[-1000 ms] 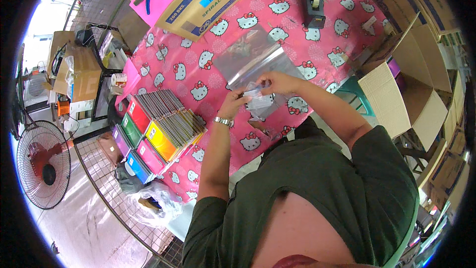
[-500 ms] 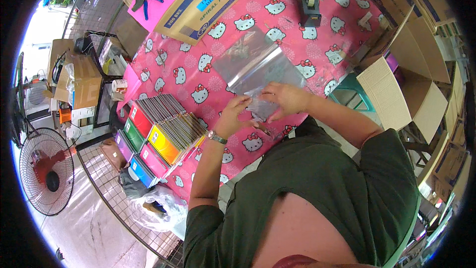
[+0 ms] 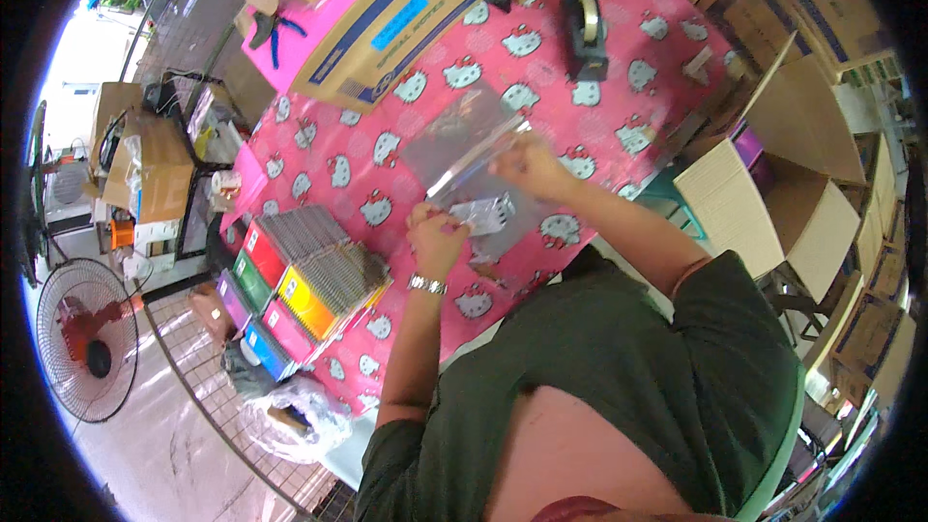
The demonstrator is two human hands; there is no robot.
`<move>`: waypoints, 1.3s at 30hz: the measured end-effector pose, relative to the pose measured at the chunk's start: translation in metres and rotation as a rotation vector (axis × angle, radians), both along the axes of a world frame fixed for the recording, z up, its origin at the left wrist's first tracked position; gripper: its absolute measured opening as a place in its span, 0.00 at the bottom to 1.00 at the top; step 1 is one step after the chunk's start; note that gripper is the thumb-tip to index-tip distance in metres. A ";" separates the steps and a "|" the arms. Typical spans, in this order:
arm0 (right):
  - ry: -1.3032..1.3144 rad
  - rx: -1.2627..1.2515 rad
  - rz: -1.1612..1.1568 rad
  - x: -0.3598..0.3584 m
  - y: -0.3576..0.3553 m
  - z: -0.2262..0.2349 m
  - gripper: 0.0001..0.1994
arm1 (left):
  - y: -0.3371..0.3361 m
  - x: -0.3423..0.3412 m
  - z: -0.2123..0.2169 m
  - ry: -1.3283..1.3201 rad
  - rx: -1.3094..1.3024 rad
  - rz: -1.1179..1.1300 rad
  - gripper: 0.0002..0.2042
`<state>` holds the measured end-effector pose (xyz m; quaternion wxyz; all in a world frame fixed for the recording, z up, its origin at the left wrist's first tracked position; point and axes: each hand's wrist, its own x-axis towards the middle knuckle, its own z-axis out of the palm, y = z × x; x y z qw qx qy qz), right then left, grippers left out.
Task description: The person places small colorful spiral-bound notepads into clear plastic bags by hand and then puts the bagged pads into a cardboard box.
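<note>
A flat clear plastic bag (image 3: 456, 140) with a shiny band across it lies on the pink table in front of me. My left hand (image 3: 437, 234) is closed on the bag's near left edge, fingers curled. Beside those fingers, a crumpled whitish, glossy piece (image 3: 483, 216) lies over the bag; I cannot tell whether it is part of it. My right hand (image 3: 536, 170) is bent over the shiny band, its fingertips pinched together at the plastic. What exactly sits between the right fingertips is partly hidden.
Stacked spiral notebooks (image 3: 309, 275) in several colours stand at the left. A large carton (image 3: 387, 34) with blue-handled pliers (image 3: 275, 37) on top is at the back left. A black tape dispenser (image 3: 586, 34) stands at the far side; an open carton (image 3: 739, 203) is at the right.
My right hand has moved up and left over the bag, its fingers drawing together. My left hand has shifted down and left and closed. The whitish piece shows more. The view has shifted slightly.
</note>
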<state>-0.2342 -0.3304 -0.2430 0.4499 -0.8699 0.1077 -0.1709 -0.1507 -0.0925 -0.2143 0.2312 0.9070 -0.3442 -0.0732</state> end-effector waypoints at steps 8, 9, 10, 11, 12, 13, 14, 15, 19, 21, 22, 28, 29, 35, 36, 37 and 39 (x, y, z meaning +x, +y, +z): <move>0.088 0.288 -1.005 -0.028 -0.262 -0.099 0.14 | -0.045 0.023 0.003 0.266 -0.002 -0.240 0.17; 0.127 0.676 -0.986 0.021 -0.208 -0.053 0.13 | -0.008 0.023 0.003 0.267 0.013 -0.168 0.19; 0.144 0.742 -0.909 0.018 -0.209 -0.044 0.11 | -0.008 0.024 0.005 0.280 -0.023 -0.211 0.20; 0.160 0.814 -0.831 0.015 -0.215 -0.042 0.10 | -0.009 0.027 0.003 0.350 -0.063 -0.204 0.19; 0.177 0.885 -0.751 0.011 -0.220 -0.040 0.09 | -0.012 0.028 0.000 0.419 -0.104 -0.196 0.19; 0.104 0.979 -0.804 0.007 -0.224 -0.044 0.07 | -0.012 0.029 -0.004 0.490 -0.140 -0.189 0.19; -0.011 1.011 -0.765 0.004 -0.221 -0.048 0.07 | -0.008 0.028 -0.014 0.625 -0.246 -0.120 0.18; -0.125 1.044 -0.724 -0.003 -0.212 -0.053 0.06 | -0.005 0.023 -0.024 0.754 -0.355 -0.048 0.18; -0.352 1.130 -0.599 -0.028 -0.159 -0.079 0.03 | -0.003 0.006 -0.015 0.915 -0.430 0.119 0.15; -0.262 1.397 -0.609 -0.043 -0.148 -0.106 0.02 | -0.007 0.001 -0.014 0.934 -0.414 0.142 0.14; -0.187 1.445 -0.513 -0.039 -0.157 -0.122 0.01 | -0.017 0.002 -0.016 0.947 -0.416 0.128 0.14; 0.462 0.523 0.760 0.082 -0.015 0.045 0.11 | 0.003 0.002 -0.036 0.892 -0.402 0.179 0.14; 0.407 0.079 1.049 0.096 -0.001 0.050 0.14 | 0.003 0.004 -0.041 0.898 -0.403 0.172 0.14; 0.777 -0.247 1.009 0.121 0.009 0.007 0.19 | 0.003 0.007 -0.031 0.999 -0.407 0.202 0.13; 0.802 -0.222 0.941 0.108 -0.002 -0.025 0.19 | -0.006 0.001 -0.026 0.923 -0.472 0.182 0.13; 0.829 -0.186 0.840 0.088 -0.020 -0.069 0.20 | -0.025 -0.005 -0.015 0.857 -0.528 0.130 0.13; 0.658 -0.095 0.674 0.049 -0.037 -0.099 0.28 | -0.025 -0.002 -0.012 0.742 -0.515 0.085 0.13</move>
